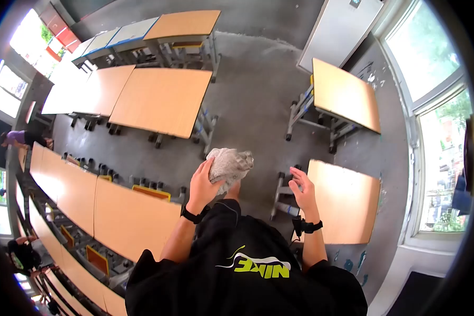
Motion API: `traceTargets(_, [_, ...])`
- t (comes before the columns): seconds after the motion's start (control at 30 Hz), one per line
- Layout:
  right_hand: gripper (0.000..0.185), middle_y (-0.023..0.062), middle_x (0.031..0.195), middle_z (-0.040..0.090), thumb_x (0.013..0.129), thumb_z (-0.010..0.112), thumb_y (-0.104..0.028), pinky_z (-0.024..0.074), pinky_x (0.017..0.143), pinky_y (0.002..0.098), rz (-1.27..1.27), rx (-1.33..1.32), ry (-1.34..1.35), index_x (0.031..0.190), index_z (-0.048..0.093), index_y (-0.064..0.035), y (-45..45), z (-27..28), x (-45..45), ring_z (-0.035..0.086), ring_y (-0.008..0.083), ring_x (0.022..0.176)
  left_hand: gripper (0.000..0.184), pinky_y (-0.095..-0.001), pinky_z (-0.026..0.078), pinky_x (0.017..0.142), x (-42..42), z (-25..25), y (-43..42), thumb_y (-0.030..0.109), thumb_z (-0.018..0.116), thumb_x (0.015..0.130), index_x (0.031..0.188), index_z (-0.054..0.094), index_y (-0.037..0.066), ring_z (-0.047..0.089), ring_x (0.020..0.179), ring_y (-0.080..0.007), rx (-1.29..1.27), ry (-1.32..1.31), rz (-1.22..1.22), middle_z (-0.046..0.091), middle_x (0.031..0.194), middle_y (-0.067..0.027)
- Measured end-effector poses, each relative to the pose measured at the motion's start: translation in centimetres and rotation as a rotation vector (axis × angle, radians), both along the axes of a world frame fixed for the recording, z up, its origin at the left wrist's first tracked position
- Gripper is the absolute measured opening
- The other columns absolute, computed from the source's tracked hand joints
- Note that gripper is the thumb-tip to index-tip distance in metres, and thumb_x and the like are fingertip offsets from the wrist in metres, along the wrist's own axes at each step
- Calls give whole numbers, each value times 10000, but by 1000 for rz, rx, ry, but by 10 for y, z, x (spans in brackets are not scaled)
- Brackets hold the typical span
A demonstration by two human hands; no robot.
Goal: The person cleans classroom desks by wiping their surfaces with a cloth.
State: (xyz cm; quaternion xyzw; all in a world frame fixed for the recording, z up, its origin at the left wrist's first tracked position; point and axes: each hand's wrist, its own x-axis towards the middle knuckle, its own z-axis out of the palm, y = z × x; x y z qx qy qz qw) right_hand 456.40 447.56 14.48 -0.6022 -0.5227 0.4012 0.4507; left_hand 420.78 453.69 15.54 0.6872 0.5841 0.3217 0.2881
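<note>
A crumpled grey cloth [230, 167] is gripped in my left hand [201, 185], held up in front of my body above the floor. The thumb and fingers press on the cloth's left side. To the right, my right hand [303, 186] is raised with its fingers apart and nothing in it. It is nearest to the wooden-topped desk [345, 203] on my right, and from this angle I cannot tell whether it touches the desk's edge. Black bands circle both wrists.
Rows of desks [158, 97] stand ahead and to the left [134, 218], with chairs beneath. Another desk [347, 95] stands ahead right, near a white cabinet [339, 31]. Windows line the right wall. Two people [23, 138] are at the far left. Grey floor [253, 105] runs between the rows.
</note>
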Motion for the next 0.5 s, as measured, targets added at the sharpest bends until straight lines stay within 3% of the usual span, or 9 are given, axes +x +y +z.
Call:
traceTargets(0.23, [458,140,1395,652,986,661,-134,503,1048,349,-127,48,-187,1417,596,4,131,66,34,618,231,1290,785,-455,505,1035,79,40,194,215,881,733,1428,562,40,608,1239,-411,73,-109,-224,625,1384,-190])
traceTargets(0.33, [459,143,1395,654,986,669,-125,505,1018,332,-202,52,-170,1420,591,1,165,56,47,623,227,1282,790,-456,509,1028,113,61,252,193,888,729,1425,554,29,605,1232,-430,96,-206,-336,628,1360,-205])
traceTargets(0.43, [480,153,1391,653,955,708,-121,511,1035,378,-256,-4,-143,1410,599,-11,202,43,57,620,267,1296,801,-467,505,1035,137,69,298,153,897,718,1425,545,20,602,1235,-440,52,-299,-355,623,1366,-208])
traceTargets(0.5, [475,148,1380,663,955,714,-127,515,1021,374,-280,-52,-119,1403,604,-13,231,29,66,626,264,1293,796,-435,504,1045,149,58,328,113,888,737,1438,527,6,630,1250,-385,-34,-392,-310,645,1352,-211])
